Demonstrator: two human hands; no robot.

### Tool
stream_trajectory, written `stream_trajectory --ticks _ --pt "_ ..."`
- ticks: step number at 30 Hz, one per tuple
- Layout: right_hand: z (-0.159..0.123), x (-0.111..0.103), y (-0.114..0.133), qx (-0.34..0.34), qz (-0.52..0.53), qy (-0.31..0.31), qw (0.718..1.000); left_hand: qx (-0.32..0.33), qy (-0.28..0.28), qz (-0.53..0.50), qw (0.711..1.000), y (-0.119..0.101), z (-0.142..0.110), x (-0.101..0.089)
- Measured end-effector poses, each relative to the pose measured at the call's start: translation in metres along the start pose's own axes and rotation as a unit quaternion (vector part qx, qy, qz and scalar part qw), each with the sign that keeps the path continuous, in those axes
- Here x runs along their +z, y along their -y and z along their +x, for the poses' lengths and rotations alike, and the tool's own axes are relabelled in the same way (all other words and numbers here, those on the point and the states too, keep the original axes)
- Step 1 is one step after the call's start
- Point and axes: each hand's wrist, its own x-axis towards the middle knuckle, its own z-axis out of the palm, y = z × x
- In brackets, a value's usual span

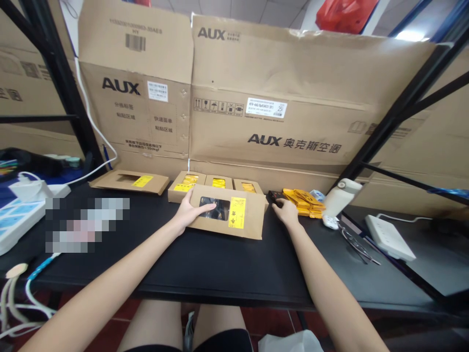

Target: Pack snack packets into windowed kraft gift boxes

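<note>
My left hand (186,211) grips the left end of a flat cardboard box (251,220), its thumb lying across the box's window. Dark contents show through that window, and a yellow label (237,212) is stuck beside it. The box is tilted up, in front of three window boxes (220,183) that show yellow contents. To the right, my right hand (286,212) has its fingers curled around the near edge of a black packet (276,197); the fingertips are partly hidden. Orange packets (302,201) lie in a loose pile just beyond that hand.
Another cardboard box (128,182) lies at the back left of the black table (220,269). On the right are a cream bottle (341,196), a small white case (330,222), glasses (357,244) and a white power strip (390,237). Large cardboard panels (311,73) stand behind.
</note>
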Motion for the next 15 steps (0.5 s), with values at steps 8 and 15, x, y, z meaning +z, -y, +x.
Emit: stream_trajectory --ticks 8,15 --pt "-0.0006 -0.0016 -0.0027 0.024 -0.049 0.015 0.998 -0.006 -0.002 0.005 1.0 -0.0019 -0.0027 0.0009" --pt "-0.0023 -0.0029 -0.0007 0.021 -0.075 0.011 0.997 -0.001 -0.005 0.009 1.0 -0.0005 -0.0016 0.001"
